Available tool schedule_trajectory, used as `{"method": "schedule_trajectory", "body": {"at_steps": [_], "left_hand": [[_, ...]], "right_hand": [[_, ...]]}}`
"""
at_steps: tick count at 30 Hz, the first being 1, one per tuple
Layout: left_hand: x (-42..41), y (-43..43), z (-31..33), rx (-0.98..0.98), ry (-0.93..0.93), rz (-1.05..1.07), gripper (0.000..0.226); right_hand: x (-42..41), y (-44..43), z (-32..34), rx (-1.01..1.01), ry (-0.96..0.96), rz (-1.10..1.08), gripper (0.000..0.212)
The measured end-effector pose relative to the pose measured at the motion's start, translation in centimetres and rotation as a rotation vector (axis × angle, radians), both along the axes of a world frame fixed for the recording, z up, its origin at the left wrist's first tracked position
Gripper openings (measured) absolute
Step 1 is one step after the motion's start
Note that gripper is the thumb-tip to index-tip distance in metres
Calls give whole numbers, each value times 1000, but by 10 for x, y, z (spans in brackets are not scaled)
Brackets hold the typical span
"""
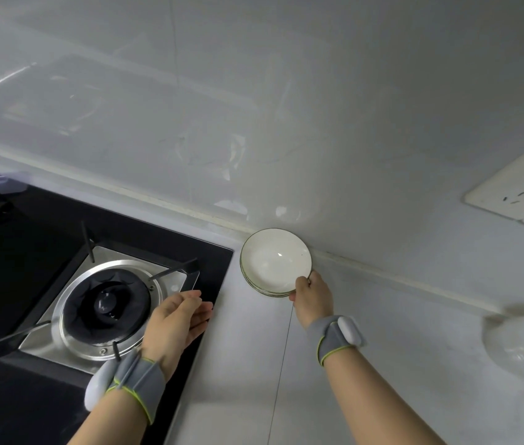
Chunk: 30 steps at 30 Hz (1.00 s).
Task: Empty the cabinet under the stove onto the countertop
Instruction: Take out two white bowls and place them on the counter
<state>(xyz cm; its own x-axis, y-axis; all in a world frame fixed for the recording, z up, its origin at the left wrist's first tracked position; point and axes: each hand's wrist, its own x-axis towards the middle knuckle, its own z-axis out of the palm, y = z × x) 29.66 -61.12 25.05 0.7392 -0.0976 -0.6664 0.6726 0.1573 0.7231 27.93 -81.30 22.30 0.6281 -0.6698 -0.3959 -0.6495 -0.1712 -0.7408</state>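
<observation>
A small stack of white plates [273,260] with dark rims rests on the white countertop [382,364], close to the back wall and just right of the stove. My right hand [312,298] grips the near right rim of the stack, thumb on top. My left hand [178,319] hovers with fingers apart over the right edge of the black stove [29,258], holding nothing. The cabinet under the stove is out of view.
A gas burner [106,308] with metal pan supports sits in the stove. A wall socket [517,191] is on the tiled wall at the right. A blurred white object [520,335] lies at the right edge of the countertop.
</observation>
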Motion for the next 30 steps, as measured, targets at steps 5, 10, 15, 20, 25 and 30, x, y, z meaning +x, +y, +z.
{"method": "schedule_trajectory", "body": {"at_steps": [5,10,15,20,25,30], "left_hand": [[-3,-3,3,-5,-6,-12,15],[-9,-2,12,5,-27,-35,14],[-24,5,25,-6,-57,-44,17],[-49,25,42,-31,-95,-53,20],[-78,50,52,-30,-117,-68,21],[-103,82,51,21,-158,-120,20]], "right_hand": [[-6,-2,-1,83,-38,-49,13],[-24,3,10,216,-72,-125,44],[-59,17,26,170,-95,-81,42],[-98,37,49,171,-144,-55,30],[-136,62,60,92,-152,26,28],[-169,90,69,79,-150,66,21]]}}
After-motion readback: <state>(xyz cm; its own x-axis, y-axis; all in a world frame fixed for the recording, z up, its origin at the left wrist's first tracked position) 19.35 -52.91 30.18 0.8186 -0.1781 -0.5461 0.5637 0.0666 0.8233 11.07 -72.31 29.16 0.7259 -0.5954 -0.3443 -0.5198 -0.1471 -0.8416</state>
